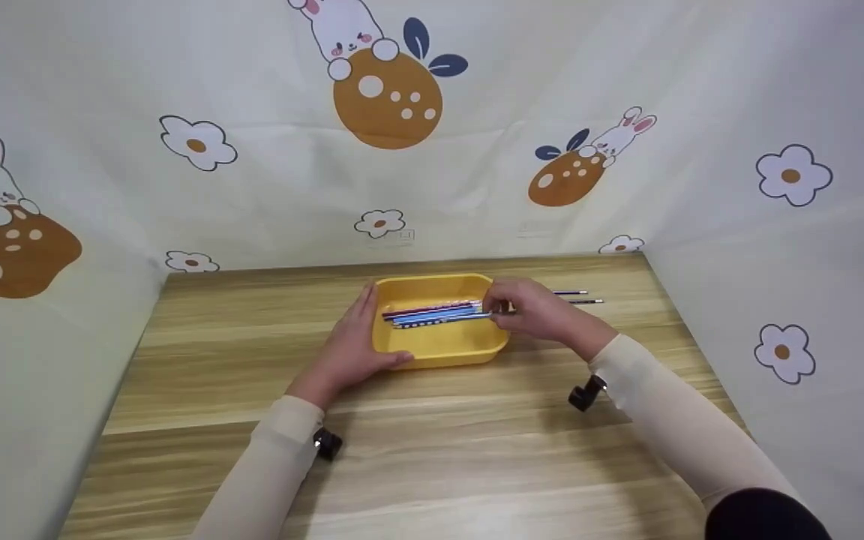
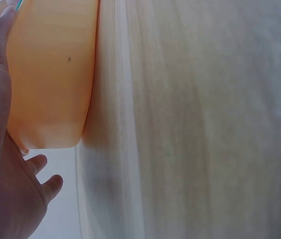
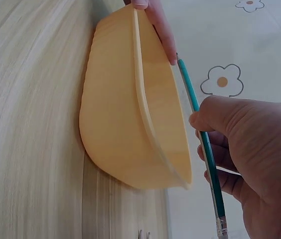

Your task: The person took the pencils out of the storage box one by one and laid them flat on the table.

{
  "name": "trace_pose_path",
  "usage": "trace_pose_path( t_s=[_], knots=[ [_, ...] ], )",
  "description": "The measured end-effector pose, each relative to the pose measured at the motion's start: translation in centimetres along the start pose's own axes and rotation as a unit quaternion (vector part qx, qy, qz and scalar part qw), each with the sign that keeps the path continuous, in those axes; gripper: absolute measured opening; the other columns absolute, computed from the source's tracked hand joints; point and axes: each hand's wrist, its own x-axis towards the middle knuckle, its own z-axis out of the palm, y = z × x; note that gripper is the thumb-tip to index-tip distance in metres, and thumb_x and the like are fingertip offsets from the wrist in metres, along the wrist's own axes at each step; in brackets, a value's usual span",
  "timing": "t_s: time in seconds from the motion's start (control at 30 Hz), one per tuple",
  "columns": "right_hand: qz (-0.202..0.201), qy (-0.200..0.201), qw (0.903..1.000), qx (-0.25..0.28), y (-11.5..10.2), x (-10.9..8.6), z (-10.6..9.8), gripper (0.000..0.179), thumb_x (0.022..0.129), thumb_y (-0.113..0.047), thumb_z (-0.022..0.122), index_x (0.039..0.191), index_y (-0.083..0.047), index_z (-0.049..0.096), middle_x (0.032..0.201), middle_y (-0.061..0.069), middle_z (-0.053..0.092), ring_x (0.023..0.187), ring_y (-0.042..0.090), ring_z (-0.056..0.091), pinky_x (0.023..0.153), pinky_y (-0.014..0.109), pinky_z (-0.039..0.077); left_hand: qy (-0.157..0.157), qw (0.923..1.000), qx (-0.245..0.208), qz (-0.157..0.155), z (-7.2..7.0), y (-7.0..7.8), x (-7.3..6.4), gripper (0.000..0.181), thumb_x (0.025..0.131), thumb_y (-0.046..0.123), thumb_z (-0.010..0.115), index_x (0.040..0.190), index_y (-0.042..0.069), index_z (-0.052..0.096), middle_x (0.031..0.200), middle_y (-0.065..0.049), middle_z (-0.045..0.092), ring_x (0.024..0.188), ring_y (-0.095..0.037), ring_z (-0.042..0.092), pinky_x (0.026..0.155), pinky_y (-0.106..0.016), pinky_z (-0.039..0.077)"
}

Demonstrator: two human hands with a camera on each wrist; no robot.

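A yellow plastic basket (image 1: 447, 360) stands on the table, with several red and blue pencils (image 1: 432, 309) lying in it. My left hand (image 1: 353, 345) holds the basket's left end, thumb on the near rim and fingers toward the far corner. Over the basket's right side, my right hand (image 1: 529, 307) pinches one pencil between thumb and fingers. That pencil (image 3: 208, 149) looks teal in the right wrist view, its tip pointing toward the left hand. The basket's outer wall (image 2: 53, 74) fills the upper left of the left wrist view.
Two more pencils (image 1: 586, 301) lie on the wood-grain table (image 1: 447, 450) right of the basket, partly hidden behind the right hand. A pale curtain (image 1: 267, 195) with rabbits and flowers hangs at the back and both sides.
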Motion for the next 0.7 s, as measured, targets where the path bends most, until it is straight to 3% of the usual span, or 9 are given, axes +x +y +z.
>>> trace_pose_path(
  t_s=[0.37, 0.7],
  knots=[
    [0.045, 0.013, 0.9988, 0.015, 0.7, -1.7, -1.2, 0.012, 0.099, 0.001, 0.076, 0.11, -0.004, 0.08, 0.101, 0.005, 0.073, 0.093, 0.019, 0.065, 0.083, 0.037, 0.059, 0.003, 1.0, -0.002, -0.001, 0.0, -0.1, 0.0, 0.146, 0.078, 0.071, 0.092, 0.179, 0.012, 0.003, 0.186, -0.011, 0.003, 0.169, -0.039, 0.014, 0.134, -0.058, 0.02],
    [0.067, 0.043, 0.9964, 0.029, 2.2, -3.6, -2.3, 0.014, 0.101, 0.001, 0.076, 0.108, -0.01, 0.082, 0.099, 0.004, 0.073, 0.09, 0.02, 0.064, 0.078, 0.032, 0.056, 0.004, 1.0, -0.006, -0.006, 0.0, 0.1, -0.1, 0.145, 0.079, 0.069, 0.092, 0.179, 0.012, 0.004, 0.186, -0.012, 0.004, 0.169, -0.039, 0.014, 0.134, -0.057, 0.02]
  ],
)
